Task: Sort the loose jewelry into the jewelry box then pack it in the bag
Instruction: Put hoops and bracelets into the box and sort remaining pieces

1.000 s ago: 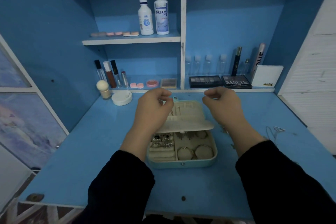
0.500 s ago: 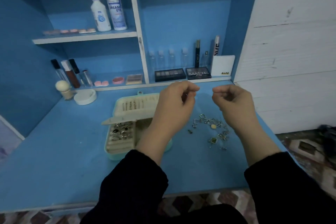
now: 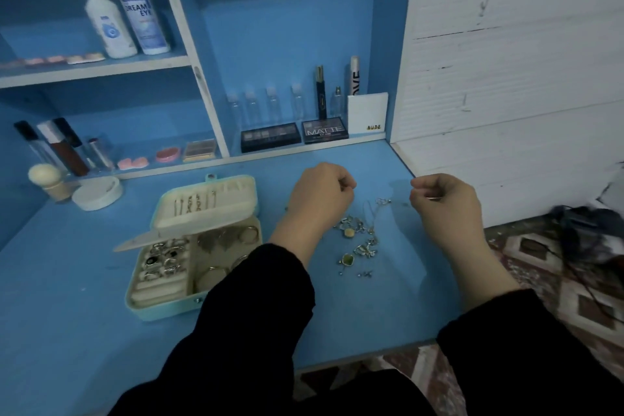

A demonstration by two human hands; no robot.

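Observation:
The mint jewelry box (image 3: pixel 162 309) lies open at centre-left of the blue desk (image 3: pixel 67 297), with rings in its left slots, hoops on the right and earrings on its cream lid (image 3: pixel 206 204). A pile of loose jewelry (image 3: pixel 358 241), including silver chains and yellow-stone pieces, lies to the right of the box. My left hand (image 3: pixel 320 197) hovers just left of the pile with thumb and fingers pinched together. My right hand (image 3: pixel 445 203) is held to the pile's right, also pinched. A very thin chain seems to run between them, though it is barely visible. No bag is in view.
Eyeshadow palettes (image 3: pixel 292 133), small clear bottles and a white card stand on the back ledge. Two solution bottles (image 3: pixel 125 15) are on the upper shelf. A round white compact (image 3: pixel 98 192) and a puff sit at back left. The desk ends at right beside a white wall; patterned floor lies below.
My view and both hands have swung right, from over the open box to over the loose pile. The hands keep the same pinched pose. The box has not moved.

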